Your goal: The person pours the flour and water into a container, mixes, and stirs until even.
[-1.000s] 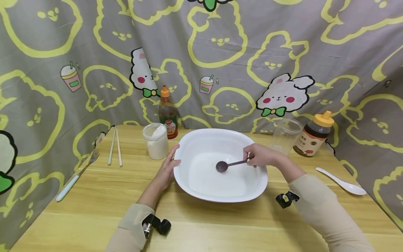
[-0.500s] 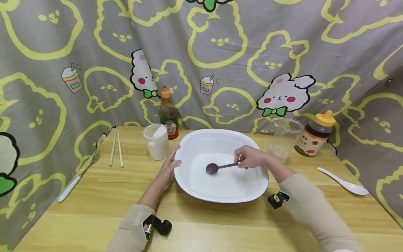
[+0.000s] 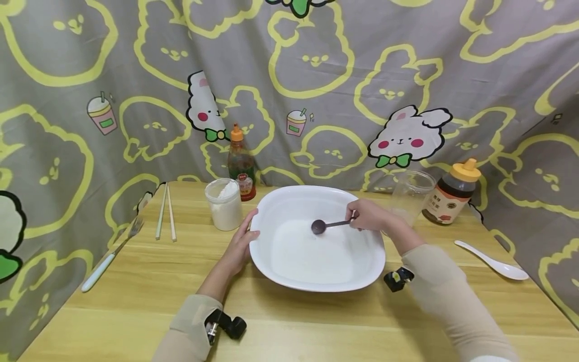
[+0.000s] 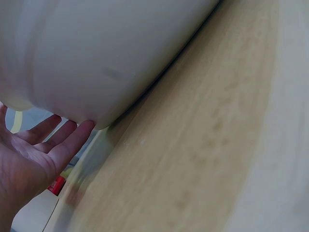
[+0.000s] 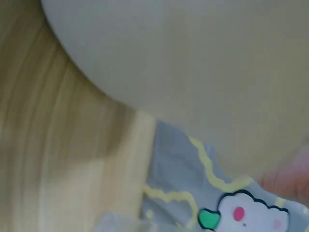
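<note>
A white basin [image 3: 312, 287] sits on the wooden table with white contents spread over its bottom. At its left side my left hand [image 3: 238, 245] holds the rim, thumb over the edge and fingers outside. The left wrist view shows those fingertips [image 4: 86, 126] against the outer wall. My right hand [image 3: 370, 217] reaches over the right rim and pinches the handle of a dark brown measuring spoon [image 3: 318, 227]. The spoon's round bowl is over the white contents, near the middle of the basin. In the right wrist view the basin wall hides most of this hand.
Behind the basin's left side stand a jar of white powder [image 3: 226, 211] and a red sauce bottle [image 3: 242, 171]. A clear plastic cup [image 3: 409, 196] and a honey bottle [image 3: 450, 196] stand back right. Chopsticks [image 3: 171, 216] and a fork [image 3: 108, 259] lie left, a white spoon [image 3: 493, 261] right.
My right hand moved the measuring spoon leftward, then back right and farther from me within the basin. The left hand and the basin stayed in place.
</note>
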`<action>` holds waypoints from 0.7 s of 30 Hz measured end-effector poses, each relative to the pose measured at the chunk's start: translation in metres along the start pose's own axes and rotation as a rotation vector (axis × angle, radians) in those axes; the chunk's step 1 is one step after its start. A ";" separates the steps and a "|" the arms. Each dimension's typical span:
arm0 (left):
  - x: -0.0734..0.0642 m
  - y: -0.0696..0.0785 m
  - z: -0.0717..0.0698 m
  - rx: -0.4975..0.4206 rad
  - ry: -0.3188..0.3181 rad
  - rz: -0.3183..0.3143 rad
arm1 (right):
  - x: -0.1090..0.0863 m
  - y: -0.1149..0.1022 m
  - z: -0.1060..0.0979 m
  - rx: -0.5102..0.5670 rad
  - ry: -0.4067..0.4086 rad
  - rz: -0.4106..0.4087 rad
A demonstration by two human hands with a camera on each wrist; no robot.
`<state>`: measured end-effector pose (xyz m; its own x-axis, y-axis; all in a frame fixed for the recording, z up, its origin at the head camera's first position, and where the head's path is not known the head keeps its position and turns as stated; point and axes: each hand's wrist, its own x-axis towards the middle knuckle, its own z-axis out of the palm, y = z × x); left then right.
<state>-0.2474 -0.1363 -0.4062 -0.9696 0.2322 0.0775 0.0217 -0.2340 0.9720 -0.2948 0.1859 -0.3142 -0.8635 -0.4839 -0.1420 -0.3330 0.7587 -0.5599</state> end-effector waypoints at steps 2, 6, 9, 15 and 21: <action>0.000 0.000 0.000 0.003 0.002 -0.002 | 0.008 -0.001 0.009 0.068 0.009 -0.016; 0.001 0.000 0.001 0.005 0.002 -0.005 | 0.019 -0.008 0.027 0.187 -0.025 -0.045; 0.000 0.000 0.001 0.002 0.003 0.005 | 0.021 -0.017 0.038 0.232 -0.088 -0.058; 0.000 0.000 0.001 -0.008 -0.006 0.022 | 0.006 -0.023 0.044 0.206 -0.218 -0.123; 0.001 0.001 0.001 -0.006 0.003 0.001 | -0.020 -0.013 0.022 0.099 -0.286 -0.194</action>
<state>-0.2477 -0.1351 -0.4047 -0.9702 0.2292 0.0779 0.0211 -0.2401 0.9705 -0.2646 0.1756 -0.3220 -0.6421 -0.7282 -0.2399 -0.4302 0.6012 -0.6734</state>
